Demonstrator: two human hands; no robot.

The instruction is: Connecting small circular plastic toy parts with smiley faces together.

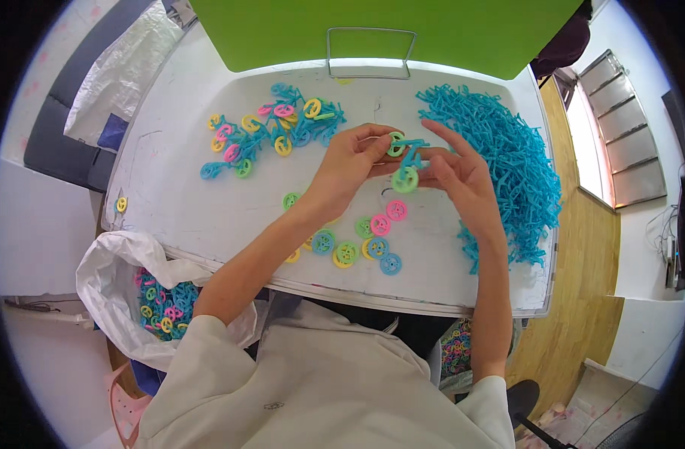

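Note:
Above the middle of the white table, my left hand is closed in a pinch on a small toy piece with a light green wheel and a blue plastic stem. A second light green wheel on a blue stem hangs just below it, between my hands. My right hand is at the right of these pieces, index finger and thumb spread apart. Its other fingers reach behind the blue stems, and whether they touch them is hard to see. Below my hands lie loose wheels in pink, blue, green and yellow.
A large heap of blue stems covers the table's right side. Joined wheel-and-stem pieces lie at the far left. A green panel with a wire handle stands at the back. A white sack of such pieces is at lower left.

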